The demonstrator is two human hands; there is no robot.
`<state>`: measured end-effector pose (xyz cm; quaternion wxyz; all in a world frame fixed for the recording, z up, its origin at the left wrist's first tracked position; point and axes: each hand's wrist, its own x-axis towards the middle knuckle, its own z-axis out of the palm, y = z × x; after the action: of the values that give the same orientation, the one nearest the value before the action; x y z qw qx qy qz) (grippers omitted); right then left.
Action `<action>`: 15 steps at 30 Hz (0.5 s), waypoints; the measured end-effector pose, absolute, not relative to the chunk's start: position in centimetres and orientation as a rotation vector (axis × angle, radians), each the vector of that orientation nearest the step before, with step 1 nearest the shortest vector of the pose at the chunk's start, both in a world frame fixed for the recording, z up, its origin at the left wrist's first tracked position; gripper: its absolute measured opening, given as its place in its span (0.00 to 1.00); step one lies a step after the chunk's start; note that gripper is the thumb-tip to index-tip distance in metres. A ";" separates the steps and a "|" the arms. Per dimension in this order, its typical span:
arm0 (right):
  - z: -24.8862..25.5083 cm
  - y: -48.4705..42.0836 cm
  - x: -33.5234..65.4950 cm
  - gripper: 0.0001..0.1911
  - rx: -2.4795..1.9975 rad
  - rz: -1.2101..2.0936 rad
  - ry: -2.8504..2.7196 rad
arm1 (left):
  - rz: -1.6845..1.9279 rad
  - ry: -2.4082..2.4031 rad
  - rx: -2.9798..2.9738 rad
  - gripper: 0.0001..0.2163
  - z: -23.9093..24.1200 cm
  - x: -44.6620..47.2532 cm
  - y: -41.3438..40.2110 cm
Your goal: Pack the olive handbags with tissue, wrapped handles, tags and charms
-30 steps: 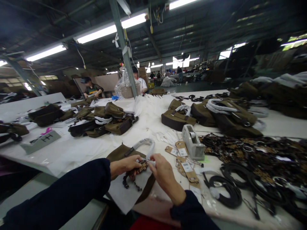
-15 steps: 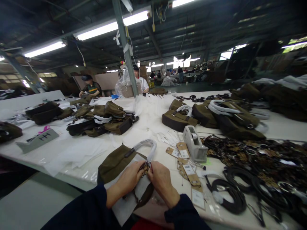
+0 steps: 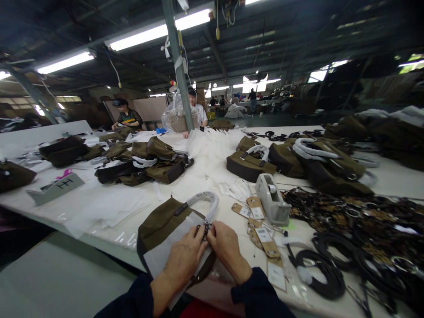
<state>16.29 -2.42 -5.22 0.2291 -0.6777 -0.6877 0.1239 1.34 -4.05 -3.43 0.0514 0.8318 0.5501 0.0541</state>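
Observation:
An olive handbag point(image 3: 159, 223) with dark trim lies tilted before me at the table edge, its handle point(image 3: 212, 204) wrapped in white. A white sheet of paper point(image 3: 162, 254) covers part of its front. Where the handle meets the bag, my left hand point(image 3: 185, 251) closes its fingers around a dark, leopard-patterned charm point(image 3: 200, 231), mostly hidden under them. My right hand point(image 3: 228, 247) pinches at the same spot from the right, thumb and forefinger together; the small part between them is covered, apparently the charm's fastening.
To the right are brown card tags point(image 3: 265, 236), a grey tape dispenser point(image 3: 272, 201), coiled dark straps point(image 3: 321, 274) and a heap of leopard-patterned charms point(image 3: 351, 221). More olive bags point(image 3: 251, 163) and white paper sheets point(image 3: 109, 207) lie beyond. Two people sit across the table.
My left hand has turned over the charm, its back now upward and its fingers covering more of it. The right hand stays at the handle base. The view has shifted slightly.

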 end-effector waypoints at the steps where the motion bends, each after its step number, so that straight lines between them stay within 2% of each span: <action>1: -5.0 -2.4 16.5 0.06 -1.863 0.351 -1.893 | 0.169 1.672 2.535 0.21 -3.6 1.3 -4.0; 8: -2.6 0.4 19.1 0.08 -1.752 0.329 -2.018 | 0.160 1.712 2.576 0.21 -4.2 1.2 -3.9; 15: -1.7 6.0 15.6 0.10 -1.644 0.402 -2.388 | 0.111 1.644 2.570 0.26 -4.2 0.2 -3.3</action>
<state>15.60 5.99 -1.72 0.1072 -0.5585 -0.8111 0.1364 0.17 -3.27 -4.21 0.0447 0.8410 0.5379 0.0365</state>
